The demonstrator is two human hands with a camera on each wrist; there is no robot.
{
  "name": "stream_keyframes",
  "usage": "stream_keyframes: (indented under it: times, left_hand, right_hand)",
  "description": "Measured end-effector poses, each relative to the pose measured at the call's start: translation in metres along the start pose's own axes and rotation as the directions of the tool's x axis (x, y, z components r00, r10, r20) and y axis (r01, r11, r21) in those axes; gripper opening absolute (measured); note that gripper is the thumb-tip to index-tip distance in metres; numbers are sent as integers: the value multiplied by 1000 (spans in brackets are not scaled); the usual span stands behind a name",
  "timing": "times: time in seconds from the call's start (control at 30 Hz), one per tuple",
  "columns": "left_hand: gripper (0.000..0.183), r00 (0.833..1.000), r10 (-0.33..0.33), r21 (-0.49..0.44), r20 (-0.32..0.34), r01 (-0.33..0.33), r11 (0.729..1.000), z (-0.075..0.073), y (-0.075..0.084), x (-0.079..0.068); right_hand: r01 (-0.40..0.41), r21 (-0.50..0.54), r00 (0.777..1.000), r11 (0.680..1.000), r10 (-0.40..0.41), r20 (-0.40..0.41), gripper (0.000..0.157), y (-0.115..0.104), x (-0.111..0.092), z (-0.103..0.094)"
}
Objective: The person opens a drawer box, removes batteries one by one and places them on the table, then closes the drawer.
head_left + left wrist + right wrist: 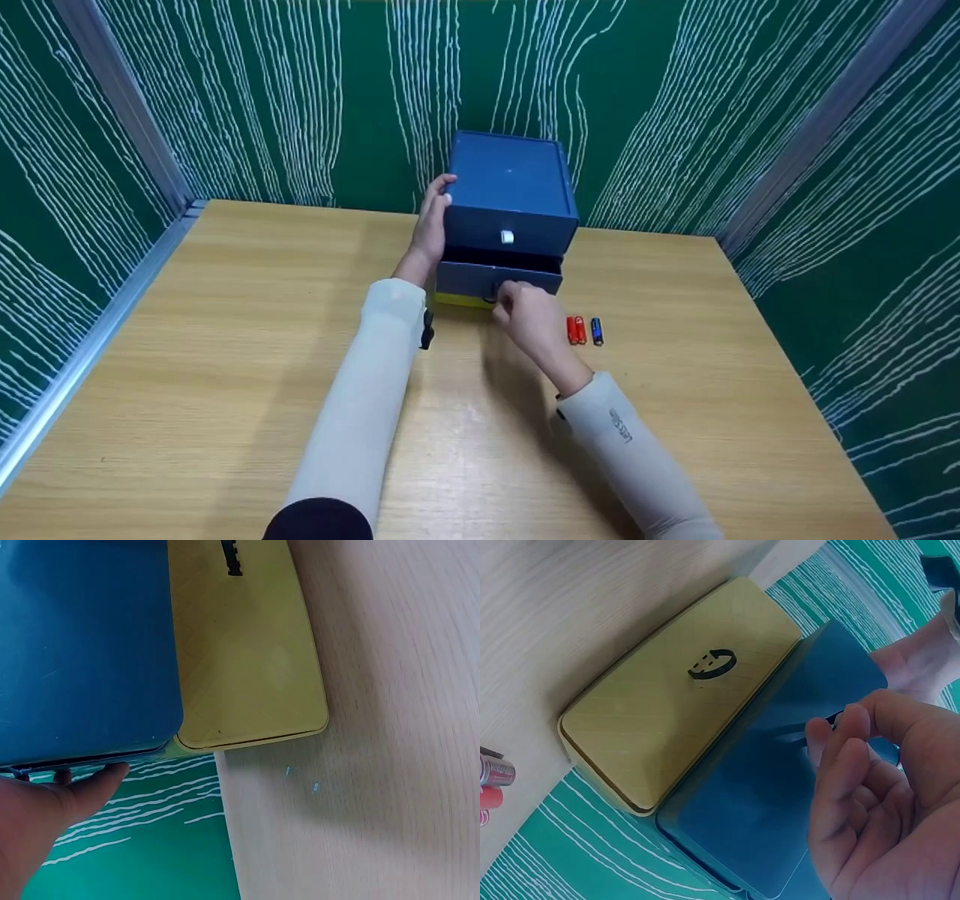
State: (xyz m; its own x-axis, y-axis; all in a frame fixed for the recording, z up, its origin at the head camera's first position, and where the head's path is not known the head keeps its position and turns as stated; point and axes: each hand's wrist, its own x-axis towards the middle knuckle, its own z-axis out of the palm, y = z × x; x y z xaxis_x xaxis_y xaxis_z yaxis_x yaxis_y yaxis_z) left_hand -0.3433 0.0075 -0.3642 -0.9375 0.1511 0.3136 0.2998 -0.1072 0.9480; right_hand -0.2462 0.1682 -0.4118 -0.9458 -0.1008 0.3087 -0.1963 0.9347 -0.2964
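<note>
A small drawer cabinet with a blue top stands at the back of the table. Its upper drawer has a white knob. Below that, the blue middle drawer is partly pulled out, with a dark gap above its front. My right hand pinches the dark loop handle of this drawer between thumb and curled fingers. My left hand rests against the cabinet's left side with its fingers extended. At the bottom sits the yellow drawer, which bears a black loop handle.
Two red batteries lie side by side on the wooden table, right of the cabinet. A dark blue battery lies just beside them. Green walls with white wavy lines enclose the back and both sides.
</note>
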Motion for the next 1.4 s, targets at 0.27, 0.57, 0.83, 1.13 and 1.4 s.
stream_keyframes:
  times: [0.27, 0.57, 0.83, 1.13, 1.4]
  left_hand:
    - [41, 1000, -1, -19, 2, 1, 1000, 1, 1, -1]
    - [41, 1000, -18, -12, -4, 18, 1000, 2, 2, -1]
    - [42, 999, -43, -2, -11, 43, 999, 2, 3, -2]
    - [37, 998, -50, 12, -38, 50, 999, 0, -18, 7]
    - [38, 998, -37, 47, -47, 39, 998, 2, -12, 6]
  right_hand:
    - [-52, -2, 997, 999, 52, 55, 4, 0, 7, 1]
    - [-49, 1, 998, 999, 48, 47, 5, 2, 14, 3]
    - [7, -9, 999, 1000, -8, -39, 5, 6, 17, 7]
    - [-65, 35, 997, 997, 64, 41, 4, 7, 22, 9]
    - [-81, 83, 996, 993, 78, 31, 5, 10, 26, 11]
